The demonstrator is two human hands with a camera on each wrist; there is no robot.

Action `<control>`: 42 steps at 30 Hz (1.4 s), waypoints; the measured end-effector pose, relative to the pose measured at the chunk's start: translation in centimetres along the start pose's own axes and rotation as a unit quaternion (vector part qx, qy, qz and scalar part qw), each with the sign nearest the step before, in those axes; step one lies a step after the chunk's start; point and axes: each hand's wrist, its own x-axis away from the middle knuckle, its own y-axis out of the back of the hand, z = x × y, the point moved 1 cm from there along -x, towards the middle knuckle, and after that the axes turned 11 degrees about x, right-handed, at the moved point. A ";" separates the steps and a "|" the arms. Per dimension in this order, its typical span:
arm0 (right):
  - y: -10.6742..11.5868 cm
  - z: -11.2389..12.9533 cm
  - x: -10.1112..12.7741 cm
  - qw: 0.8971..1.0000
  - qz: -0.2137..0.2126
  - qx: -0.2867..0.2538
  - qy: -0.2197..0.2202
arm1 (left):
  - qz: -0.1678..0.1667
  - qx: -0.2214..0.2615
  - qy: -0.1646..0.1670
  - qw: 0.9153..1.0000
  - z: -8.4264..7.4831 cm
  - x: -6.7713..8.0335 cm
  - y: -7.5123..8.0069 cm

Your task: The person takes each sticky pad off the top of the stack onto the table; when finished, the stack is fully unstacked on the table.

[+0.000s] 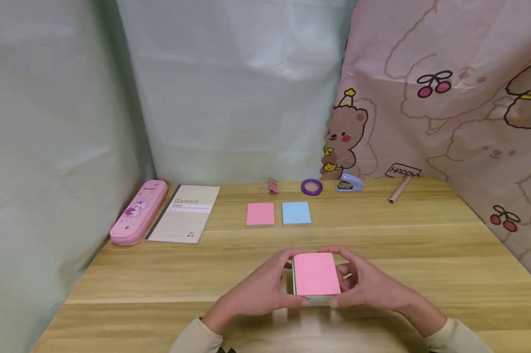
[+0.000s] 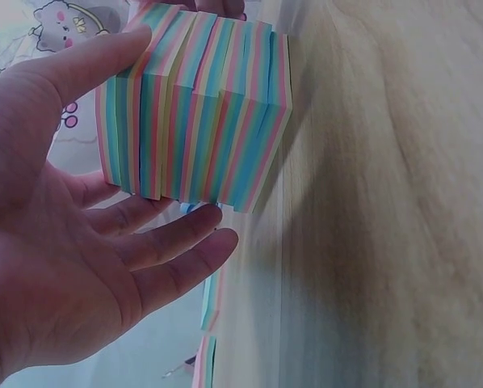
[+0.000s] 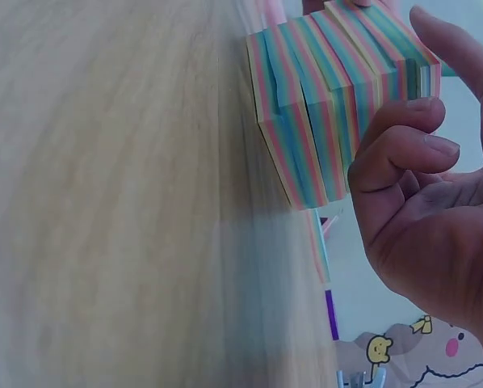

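Small clip [image 1: 271,186] by the purple tape [image 1: 311,187] too small to identify; both sleeves cut off at head view's bottom edge

"Gambit" is printed in pale letters across the top of the notepad [image 1: 184,212], far left on the table. Small mark at its bottom right corner looks like "A5", too small to be sure; the lines under the title can't be read. Pink pencil case [image 1: 139,211], left of the notepad, has a short word at its far end, approx. "Sweet", blurred, not certain. Sign [image 1: 402,171] drawn on the pink bear curtain [image 1: 459,113], far right, reads "HAPPY". Wrist views show no legible txt. Sticky-note block and the pink and blue pads carry no print.
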 end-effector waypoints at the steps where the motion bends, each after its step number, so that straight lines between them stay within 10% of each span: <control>1: 0.0 0.0 0.0 1.000 -0.003 0.006 0.001 | 0.000 0.001 0.000 1.000 0.0 0.0 0.0; 42: 0.7 -0.4 0.3 0.997 -0.035 0.048 0.044 | -0.002 -0.010 0.012 1.000 0.1 0.0 0.0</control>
